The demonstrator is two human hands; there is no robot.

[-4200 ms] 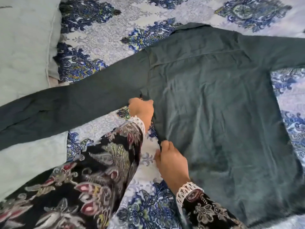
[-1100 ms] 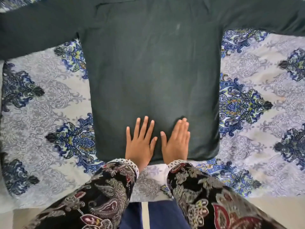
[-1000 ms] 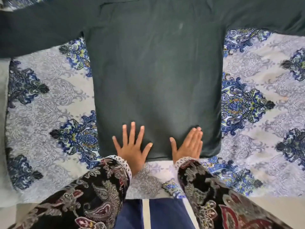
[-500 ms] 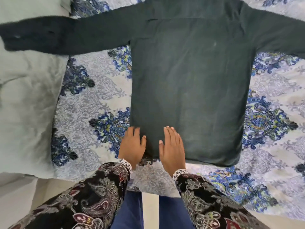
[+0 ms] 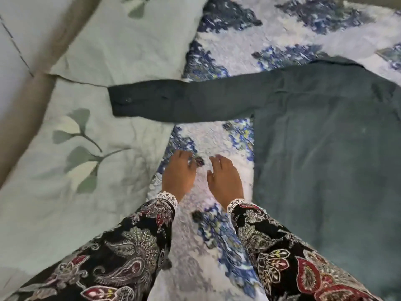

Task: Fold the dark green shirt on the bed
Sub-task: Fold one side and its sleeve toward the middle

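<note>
The dark green shirt (image 5: pixel 325 148) lies flat, back up, on the right side of the patterned bedspread (image 5: pixel 234 33). Its left sleeve (image 5: pixel 173 103) stretches out to the left, and the cuff rests on a pale green pillow. My left hand (image 5: pixel 179 172) and my right hand (image 5: pixel 224 178) hover over the bedspread to the left of the shirt's body and below the sleeve. Neither hand touches the shirt or holds anything. The fingers of both are loosely bent. The picture is blurred by motion.
Two pale green pillows with a leaf print (image 5: pixel 71 159) fill the left side of the bed. A tan headboard edge (image 5: pixel 28 90) runs behind them at the far left. My patterned sleeves (image 5: pixel 121 257) cross the lower part of the view.
Both hands have come off the shirt's lower left hem and moved left over the bare bedspread. The view has swung left, bringing the outstretched sleeve and the pillows into sight.
</note>
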